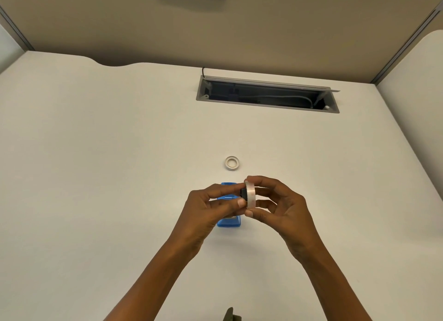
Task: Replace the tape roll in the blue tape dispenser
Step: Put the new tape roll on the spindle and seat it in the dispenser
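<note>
Head view: my right hand (275, 204) pinches a clear tape roll (250, 194) edge-on, thumb below, fingers over the top. My left hand (211, 206) closes thumb and fingertips on the black hub (242, 194) at the roll's centre. Blue tape dispenser (229, 221) lies on the white desk (96, 152) beneath both hands. Empty core ring (232, 163) lies flat beyond, apart.

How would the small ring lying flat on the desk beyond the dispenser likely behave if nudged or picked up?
The small ring looks thin-walled and hollow, so it is probably very light. Lying flat on the smooth desk, it would likely slide rather than roll; set on edge, it could roll away. Its thin wall suggests it may flex if pinched hard.
</note>
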`<state>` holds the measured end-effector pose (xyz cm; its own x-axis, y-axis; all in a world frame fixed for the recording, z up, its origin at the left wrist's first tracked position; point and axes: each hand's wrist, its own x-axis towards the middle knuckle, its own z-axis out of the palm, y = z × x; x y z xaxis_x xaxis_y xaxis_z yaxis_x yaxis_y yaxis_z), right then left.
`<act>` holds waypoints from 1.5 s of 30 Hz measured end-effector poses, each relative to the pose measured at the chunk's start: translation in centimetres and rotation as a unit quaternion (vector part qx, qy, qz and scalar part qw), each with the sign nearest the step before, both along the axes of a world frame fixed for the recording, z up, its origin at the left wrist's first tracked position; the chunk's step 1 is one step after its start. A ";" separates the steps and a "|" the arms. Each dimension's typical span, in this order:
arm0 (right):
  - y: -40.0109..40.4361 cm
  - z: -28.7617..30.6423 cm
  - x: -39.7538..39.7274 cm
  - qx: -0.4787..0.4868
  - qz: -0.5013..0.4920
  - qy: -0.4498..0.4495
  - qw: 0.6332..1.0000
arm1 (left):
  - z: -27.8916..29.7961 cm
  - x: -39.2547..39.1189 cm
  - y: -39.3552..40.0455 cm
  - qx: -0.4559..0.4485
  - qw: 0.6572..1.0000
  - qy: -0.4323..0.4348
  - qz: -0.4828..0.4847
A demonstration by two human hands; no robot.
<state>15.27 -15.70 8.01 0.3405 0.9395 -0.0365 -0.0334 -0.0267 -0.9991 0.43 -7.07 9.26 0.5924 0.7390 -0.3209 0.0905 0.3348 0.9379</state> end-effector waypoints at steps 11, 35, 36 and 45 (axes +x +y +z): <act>0.4 -1.0 -0.7 -0.035 0.008 -0.029 0.999 | -1.4 -1.1 -0.4 -0.001 0.999 0.026 0.020; 4.3 -4.5 2.0 -0.051 0.043 -0.273 0.960 | -5.7 0.6 3.0 0.213 0.966 0.139 0.052; 4.4 -4.8 2.1 -0.054 0.043 -0.277 0.958 | -6.2 0.7 3.0 0.224 0.962 0.147 0.060; 5.0 -6.5 2.2 -0.076 0.058 -0.318 0.943 | -8.8 0.8 3.2 0.188 0.962 0.166 0.110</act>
